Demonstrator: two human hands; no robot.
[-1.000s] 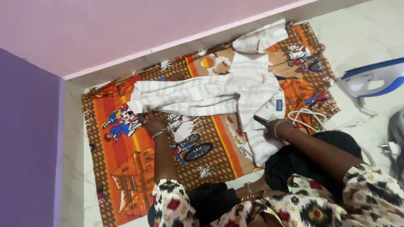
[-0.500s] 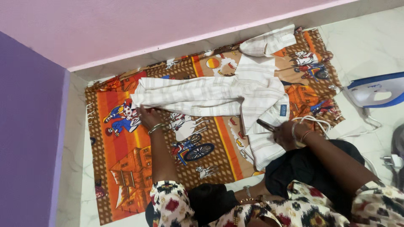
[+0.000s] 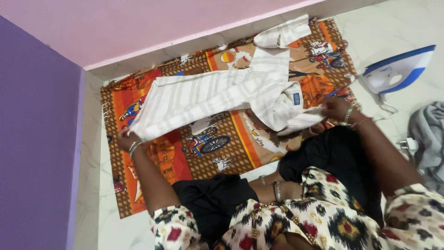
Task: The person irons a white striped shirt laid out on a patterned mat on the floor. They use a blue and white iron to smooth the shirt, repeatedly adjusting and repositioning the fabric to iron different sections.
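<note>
Hands of a seated person stretch a white striped shirt across an orange and brown picture-printed cloth spread on a pale marble floor.

The left hand reaches far out toward 9 o'clock, arm almost straight, bangles at the wrist. Its grip is pinched shut on the shirt's hem corner, which is lifted slightly off the cloth.

The right hand sits toward 3 o'clock, arm bent at the elbow, wrist with bangles turned inward. Its fingers are clenched on the shirt's collar end, where the fabric bunches in folds beside a small blue label.

Between the two hands the shirt runs taut, slanting from 8 o'clock up toward 2 o'clock. One sleeve lies loose toward 12 o'clock, near the base of a pink wall.

A blue and white clothes iron rests on the floor at 2 o'clock, well apart from the right hand. A grey garment lies crumpled at 3 o'clock, with a white plug just beside it. A purple wall fills the 9 o'clock side.
</note>
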